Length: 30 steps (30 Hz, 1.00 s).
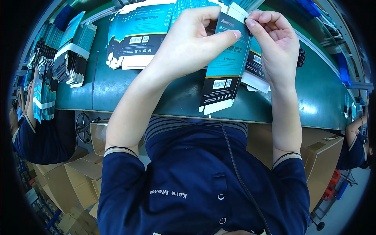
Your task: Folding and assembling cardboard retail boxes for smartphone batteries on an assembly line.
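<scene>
A slim teal and black cardboard box (224,68) is held upright over the table's near edge, its white flaps showing at the top and bottom ends. My left hand (192,45) grips it from the left, with the thumb lying across the printed front and the other fingers partly hidden behind. At the upper right edge, by the top flap, my right hand (277,47) pinches the box between thumb and forefinger, the remaining fingers curled. Behind the box and below my right hand lie more boxes of the same print (255,64), partly covered.
On the green table (176,98), a spread stack of flat teal boxes (135,33) lies left of my hands. Banded bundles (74,55) stand farther left. A co-worker (43,137) sits at the left, another person (354,141) at the right. Cardboard cartons (325,156) stand below the table.
</scene>
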### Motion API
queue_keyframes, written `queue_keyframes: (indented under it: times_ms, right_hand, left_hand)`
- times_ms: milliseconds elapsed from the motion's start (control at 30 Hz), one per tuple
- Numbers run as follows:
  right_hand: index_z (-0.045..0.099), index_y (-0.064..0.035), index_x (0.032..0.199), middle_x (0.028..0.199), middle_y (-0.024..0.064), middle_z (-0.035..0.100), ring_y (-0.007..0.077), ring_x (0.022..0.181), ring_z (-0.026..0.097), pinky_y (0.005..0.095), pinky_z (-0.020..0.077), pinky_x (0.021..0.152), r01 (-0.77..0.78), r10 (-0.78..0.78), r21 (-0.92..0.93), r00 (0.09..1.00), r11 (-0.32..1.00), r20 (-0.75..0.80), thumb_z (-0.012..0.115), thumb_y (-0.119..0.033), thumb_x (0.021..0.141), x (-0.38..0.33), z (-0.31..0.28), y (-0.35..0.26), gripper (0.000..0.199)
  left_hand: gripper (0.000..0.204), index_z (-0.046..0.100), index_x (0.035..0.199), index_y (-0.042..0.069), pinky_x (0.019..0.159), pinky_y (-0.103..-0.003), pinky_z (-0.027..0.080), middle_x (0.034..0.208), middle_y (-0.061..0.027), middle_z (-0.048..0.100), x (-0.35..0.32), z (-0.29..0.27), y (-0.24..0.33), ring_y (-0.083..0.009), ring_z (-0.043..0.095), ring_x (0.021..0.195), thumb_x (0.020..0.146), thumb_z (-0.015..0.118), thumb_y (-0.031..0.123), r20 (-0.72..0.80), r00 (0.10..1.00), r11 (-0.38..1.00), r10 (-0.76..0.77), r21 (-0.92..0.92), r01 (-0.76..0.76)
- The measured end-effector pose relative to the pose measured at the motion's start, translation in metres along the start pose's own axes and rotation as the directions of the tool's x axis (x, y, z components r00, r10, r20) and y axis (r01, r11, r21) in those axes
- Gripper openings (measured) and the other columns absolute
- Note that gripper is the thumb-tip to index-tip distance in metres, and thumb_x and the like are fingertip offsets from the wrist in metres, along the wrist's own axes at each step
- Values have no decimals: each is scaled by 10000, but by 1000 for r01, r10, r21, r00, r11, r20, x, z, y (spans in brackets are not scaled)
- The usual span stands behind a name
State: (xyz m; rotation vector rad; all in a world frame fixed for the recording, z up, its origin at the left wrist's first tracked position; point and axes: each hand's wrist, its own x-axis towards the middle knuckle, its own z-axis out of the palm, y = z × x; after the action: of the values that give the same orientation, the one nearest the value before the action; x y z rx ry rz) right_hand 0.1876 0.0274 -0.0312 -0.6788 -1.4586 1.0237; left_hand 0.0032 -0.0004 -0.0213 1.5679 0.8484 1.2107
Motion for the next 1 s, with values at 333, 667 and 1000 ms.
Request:
queue_keyframes:
  times_ms: [333, 667, 1000]
  right_hand:
    - [492, -42, 828, 922, 87, 642, 91, 846, 580, 214, 458, 803, 83, -88, -47, 988, 995, -124, 645, 50, 825, -8, 16, 0, 179]
    - [495, -41, 819, 920, 81, 636, 90, 845, 575, 215, 454, 793, 28, -30, -35, 997, 999, -69, 636, 61, 827, -12, 14, -2, 175]
    - [582, -17, 1075, 1021, 93, 617, 170, 931, 611, 318, 515, 821, -328, 265, 419, 943, 847, 202, 635, -12, 850, 2, 0, -21, 231]
  left_hand:
    - [215, 604, 1081, -37, 752, -225, 461, 923, -17, 637, -2, 2, 3, -57, 553, 837, 870, 588, 1, 73, 996, 976, -54, -208, 68]
    - [187, 593, 1033, -32, 632, -231, 405, 820, -22, 591, -3, -3, 4, -57, 498, 732, 866, 602, 53, 109, 987, 986, 118, 107, -129]
    - [287, 595, 1146, -26, 762, -217, 456, 1093, -63, 603, 24, -20, -18, -108, 565, 924, 893, 616, 108, 283, 785, 828, 552, -77, -555]
